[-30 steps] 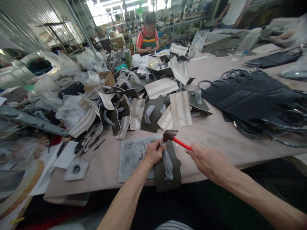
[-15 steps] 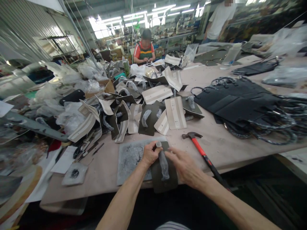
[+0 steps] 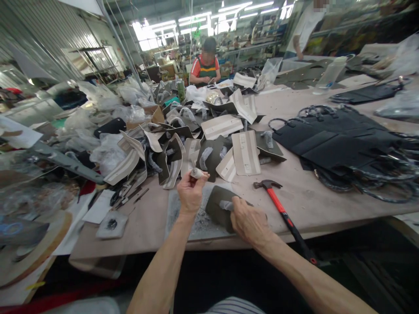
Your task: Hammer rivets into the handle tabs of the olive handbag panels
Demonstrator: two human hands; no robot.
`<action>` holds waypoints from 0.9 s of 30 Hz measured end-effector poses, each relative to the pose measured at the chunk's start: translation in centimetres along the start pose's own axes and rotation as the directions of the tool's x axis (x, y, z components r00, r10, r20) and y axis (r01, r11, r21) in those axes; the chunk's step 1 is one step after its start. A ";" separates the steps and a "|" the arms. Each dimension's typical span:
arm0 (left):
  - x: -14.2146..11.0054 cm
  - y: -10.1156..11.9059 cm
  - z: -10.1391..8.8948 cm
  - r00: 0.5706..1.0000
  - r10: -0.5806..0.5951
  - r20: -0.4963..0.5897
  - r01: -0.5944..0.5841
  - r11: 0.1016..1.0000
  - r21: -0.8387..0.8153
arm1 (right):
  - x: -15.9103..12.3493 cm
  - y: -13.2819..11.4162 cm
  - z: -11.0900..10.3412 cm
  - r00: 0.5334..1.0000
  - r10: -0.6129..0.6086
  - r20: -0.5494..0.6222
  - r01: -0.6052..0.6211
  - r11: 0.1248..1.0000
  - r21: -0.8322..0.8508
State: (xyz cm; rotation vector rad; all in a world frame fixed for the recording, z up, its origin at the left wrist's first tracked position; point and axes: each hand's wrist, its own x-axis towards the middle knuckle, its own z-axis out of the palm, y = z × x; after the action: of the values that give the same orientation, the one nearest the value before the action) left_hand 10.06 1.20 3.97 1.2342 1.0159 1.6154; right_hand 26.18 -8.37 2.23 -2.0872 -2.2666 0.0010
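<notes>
My left hand (image 3: 190,194) is closed around a short metal rod (image 3: 197,173), perhaps a punch, whose round end faces up. It is above a grey, scuffed slab (image 3: 175,220) on the table. My right hand (image 3: 249,221) is closed on the plastic-wrapped handle (image 3: 225,204) of a dark olive bag panel (image 3: 216,203). The panel is tilted over the slab's right side. To the right of my right hand lies a claw hammer (image 3: 277,201) with a red and black handle.
Beyond the slab, similar panels with wrapped handles (image 3: 246,152) lie heaped. Black bags (image 3: 327,139) are stacked on the right. Thin tools (image 3: 131,197) and a small block (image 3: 112,225) are at left. A co-worker (image 3: 205,65) sits across the table (image 3: 147,235).
My left hand has moved up and left with the metal rod, away from the panel. My right hand has taken the handle and turned the panel. The hammer has stayed on the table.
</notes>
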 end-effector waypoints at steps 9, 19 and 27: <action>-3.5 -8.4 0.8 0.920 -0.350 0.174 0.362 0.931 -0.044 | -0.9 -2.4 3.8 0.982 0.121 0.146 -0.150 0.966 0.212; -4.6 -9.0 0.3 0.890 -0.339 0.304 0.324 0.941 0.099 | -1.2 -3.1 4.3 0.948 0.159 0.276 -0.273 0.853 0.445; -4.4 -8.6 0.2 0.874 -0.323 0.363 0.288 0.946 0.149 | -2.3 0.3 4.5 0.981 0.062 0.182 -0.177 0.665 0.725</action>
State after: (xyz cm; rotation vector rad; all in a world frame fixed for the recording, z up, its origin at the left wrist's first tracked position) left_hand 12.19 -0.21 -5.41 1.3099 0.9803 1.0403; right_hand 26.49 -10.50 -2.35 -1.7765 -1.7066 0.9459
